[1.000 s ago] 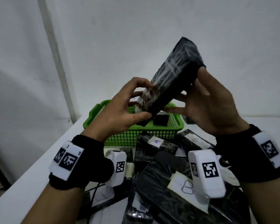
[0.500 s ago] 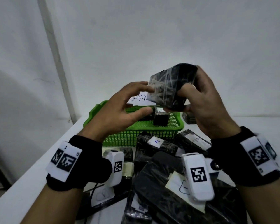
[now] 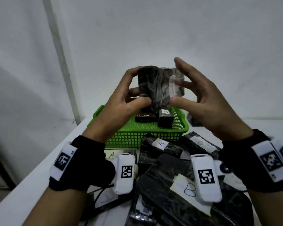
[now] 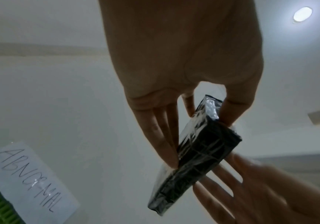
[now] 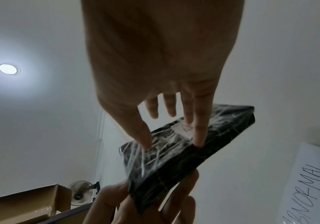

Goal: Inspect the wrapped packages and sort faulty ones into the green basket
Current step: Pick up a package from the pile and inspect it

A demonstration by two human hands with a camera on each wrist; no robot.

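Observation:
A black package wrapped in clear film (image 3: 153,88) is held upright in the air above the green basket (image 3: 137,137). My left hand (image 3: 136,93) grips it, thumb on the near face and fingers round the far side; the left wrist view shows that pinch on the package (image 4: 199,159). My right hand (image 3: 186,85) is spread to its right. Its straight thumb and forefinger touch the labelled face, seen in the right wrist view (image 5: 212,136). Two wrapped packages (image 3: 165,119) lie in the basket.
Several black wrapped packages with A and B labels (image 3: 162,147) are heaped on the white table (image 3: 39,176) in front of the basket. A paper sign reading ABNORMAL (image 4: 30,177) stands at the basket's back. The wall is close behind.
The package has come down from a tall tilted hold and passed from the right hand's grip to the left hand. The right hand's fingers have spread and straightened.

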